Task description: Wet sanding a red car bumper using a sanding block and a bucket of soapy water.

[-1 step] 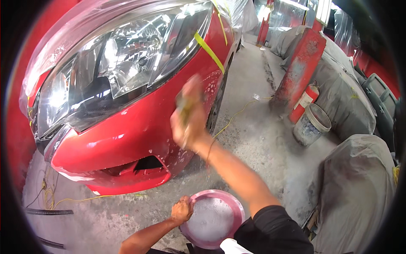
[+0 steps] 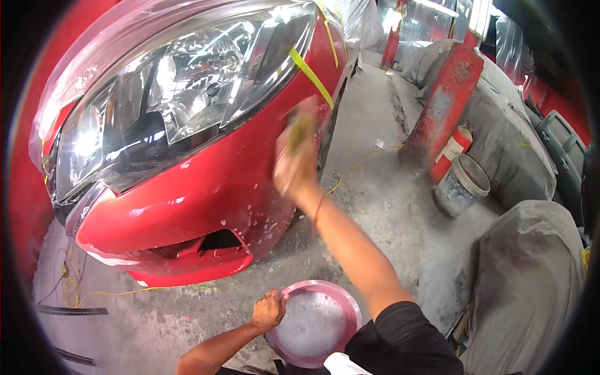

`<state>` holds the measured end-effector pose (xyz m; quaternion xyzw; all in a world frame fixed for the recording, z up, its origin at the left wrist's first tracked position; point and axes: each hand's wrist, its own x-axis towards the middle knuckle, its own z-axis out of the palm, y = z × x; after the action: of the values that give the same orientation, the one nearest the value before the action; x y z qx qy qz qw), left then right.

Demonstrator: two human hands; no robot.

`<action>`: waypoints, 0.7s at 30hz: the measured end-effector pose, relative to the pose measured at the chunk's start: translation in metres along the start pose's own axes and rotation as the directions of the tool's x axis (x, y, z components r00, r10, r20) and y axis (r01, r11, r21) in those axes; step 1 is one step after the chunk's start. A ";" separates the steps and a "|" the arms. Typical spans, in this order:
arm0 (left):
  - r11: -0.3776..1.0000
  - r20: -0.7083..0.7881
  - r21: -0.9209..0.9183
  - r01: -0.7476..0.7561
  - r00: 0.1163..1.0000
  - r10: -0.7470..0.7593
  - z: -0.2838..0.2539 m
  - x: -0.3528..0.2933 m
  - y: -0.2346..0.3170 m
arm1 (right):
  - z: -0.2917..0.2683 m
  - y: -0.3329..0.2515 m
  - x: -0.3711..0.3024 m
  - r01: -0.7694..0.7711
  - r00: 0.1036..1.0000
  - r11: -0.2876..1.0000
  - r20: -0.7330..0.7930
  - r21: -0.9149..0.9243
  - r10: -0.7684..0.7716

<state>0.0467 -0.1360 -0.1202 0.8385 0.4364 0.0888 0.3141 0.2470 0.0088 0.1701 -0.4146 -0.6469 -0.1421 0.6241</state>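
The two hands are well apart: the left hand (image 2: 269, 308) is clamped on the rim of a pink basin (image 2: 353, 312) of cloudy water, while the right hand (image 2: 290, 172), blurred, appears closed around a yellow-green pad (image 2: 302, 132) against the red bumper (image 2: 187, 178), ahead of the left hand. Exact finger placement on the pad cannot be told. To rub well here, light, even pressure with a flat pad should suit the curve, easing off near the yellow tape (image 2: 310, 76) just beyond the right hand; a wet pad should drag less, and a steady basin should spill less. Counted: one pad, one basin, one bumper and one headlight (image 2: 187, 87), ahead and left of the right hand; off to that hand's right, one bucket (image 2: 461, 186) and one fire extinguisher (image 2: 451, 152); left of the left hand, two black strips (image 2: 72, 312) on the floor.
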 end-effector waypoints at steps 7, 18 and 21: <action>0.999 0.038 -0.001 0.036 0.999 -0.036 -0.008 0.003 -0.001 | 0.026 -0.036 -0.029 0.245 0.967 0.969 0.066 0.029 -0.246; 0.999 0.007 -0.016 -0.043 0.999 0.043 0.004 0.003 -0.003 | 0.009 -0.005 0.028 0.138 0.989 0.869 0.012 -0.476 -0.150; 1.000 0.035 0.007 -0.029 0.999 0.029 0.000 0.003 -0.001 | 0.004 -0.018 0.038 0.006 1.000 0.925 -0.001 -0.379 -0.007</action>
<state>0.0475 -0.1331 -0.1214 0.8473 0.4191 0.0772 0.3170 0.2361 0.0142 0.2104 -0.5253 -0.6078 -0.2668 0.5324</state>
